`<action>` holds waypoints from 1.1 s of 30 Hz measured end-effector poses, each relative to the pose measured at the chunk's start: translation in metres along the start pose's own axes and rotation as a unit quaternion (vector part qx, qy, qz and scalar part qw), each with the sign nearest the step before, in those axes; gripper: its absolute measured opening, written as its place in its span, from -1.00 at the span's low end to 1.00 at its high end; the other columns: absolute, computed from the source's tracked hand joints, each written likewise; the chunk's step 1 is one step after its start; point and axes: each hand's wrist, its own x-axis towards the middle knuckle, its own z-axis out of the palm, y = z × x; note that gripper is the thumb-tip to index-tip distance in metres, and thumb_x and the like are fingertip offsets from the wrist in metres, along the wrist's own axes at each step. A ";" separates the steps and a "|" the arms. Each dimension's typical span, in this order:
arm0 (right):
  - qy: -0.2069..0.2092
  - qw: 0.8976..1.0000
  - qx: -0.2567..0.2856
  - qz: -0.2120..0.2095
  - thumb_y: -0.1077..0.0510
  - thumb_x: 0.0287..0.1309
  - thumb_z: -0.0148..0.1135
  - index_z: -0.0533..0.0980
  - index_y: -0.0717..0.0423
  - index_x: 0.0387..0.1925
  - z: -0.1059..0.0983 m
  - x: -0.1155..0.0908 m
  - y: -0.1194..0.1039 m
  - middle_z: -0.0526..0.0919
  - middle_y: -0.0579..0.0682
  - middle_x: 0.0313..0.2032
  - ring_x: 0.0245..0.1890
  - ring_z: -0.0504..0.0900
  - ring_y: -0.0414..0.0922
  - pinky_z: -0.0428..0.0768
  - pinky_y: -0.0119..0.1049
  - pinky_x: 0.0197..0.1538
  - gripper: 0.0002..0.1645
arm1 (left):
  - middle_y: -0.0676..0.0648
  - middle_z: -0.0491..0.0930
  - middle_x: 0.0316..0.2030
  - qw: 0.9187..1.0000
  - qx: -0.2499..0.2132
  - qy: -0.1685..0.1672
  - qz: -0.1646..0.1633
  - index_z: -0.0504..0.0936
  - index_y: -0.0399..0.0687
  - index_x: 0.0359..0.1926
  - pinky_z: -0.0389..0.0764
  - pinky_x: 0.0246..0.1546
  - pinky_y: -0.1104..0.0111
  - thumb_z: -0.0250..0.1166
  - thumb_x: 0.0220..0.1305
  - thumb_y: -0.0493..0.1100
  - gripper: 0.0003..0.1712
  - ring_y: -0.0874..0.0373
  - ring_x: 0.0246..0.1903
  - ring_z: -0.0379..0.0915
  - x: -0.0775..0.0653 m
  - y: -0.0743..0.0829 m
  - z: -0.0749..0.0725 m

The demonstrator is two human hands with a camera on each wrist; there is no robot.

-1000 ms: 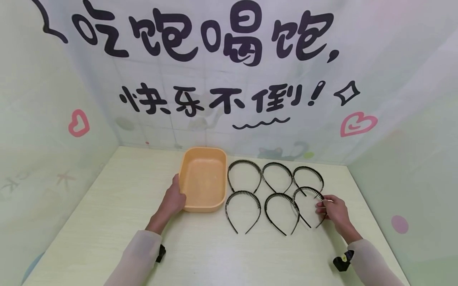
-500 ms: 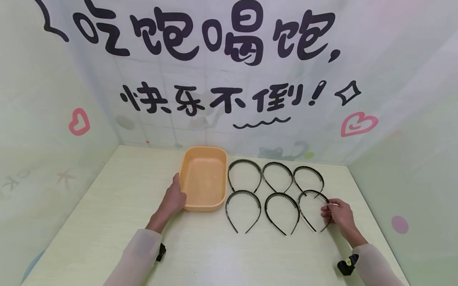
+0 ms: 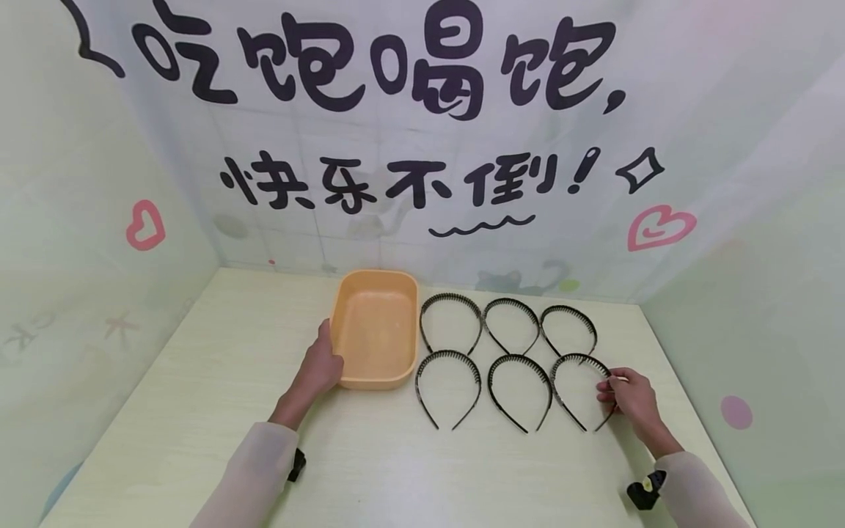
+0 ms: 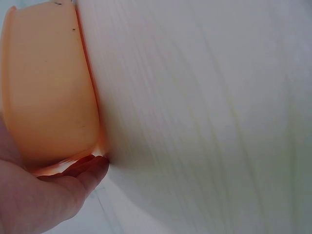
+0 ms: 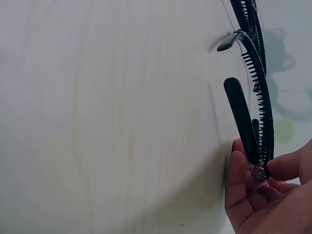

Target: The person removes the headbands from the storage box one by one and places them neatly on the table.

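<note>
In the head view, an orange plastic basin (image 3: pixel 376 330) stands on the table, and my left hand (image 3: pixel 319 365) grips its left side. The left wrist view has the fingers (image 4: pixel 95 170) against the basin's outer wall (image 4: pixel 53 92), near the table. At the right, my right hand (image 3: pixel 630 396) pinches one arm of a black toothed headband (image 3: pixel 561 389). The right wrist view brings out a glittery patch on this headband (image 5: pixel 265 107), between thumb and fingers. The pinched headband is the front right one in two rows of headbands.
Several more black headbands lie on the table (image 3: pixel 422 477) between basin and right hand: back left (image 3: pixel 451 297), back middle (image 3: pixel 511 301), back right (image 3: pixel 569 309), front left (image 3: pixel 449 353), front middle (image 3: pixel 518 358). A printed cloth wall (image 3: pixel 396 242) rises behind; side walls flank the table.
My right hand has shifted the headband rightward and slightly toward me, away from the front middle headband it overlapped. My left hand and the basin stay in place.
</note>
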 end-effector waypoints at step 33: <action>0.033 0.975 -0.205 -0.080 0.18 0.27 0.18 0.54 0.45 -0.01 -0.006 -0.001 0.002 0.66 0.30 -0.22 -0.35 0.55 -0.03 0.48 -0.28 -0.39 -0.61 | -0.45 0.35 0.26 1.000 -0.007 0.004 0.005 -0.28 -0.23 0.54 0.38 0.18 -0.05 -0.12 0.16 -0.46 -0.06 -0.20 0.11 0.40 -0.001 -0.001 -0.001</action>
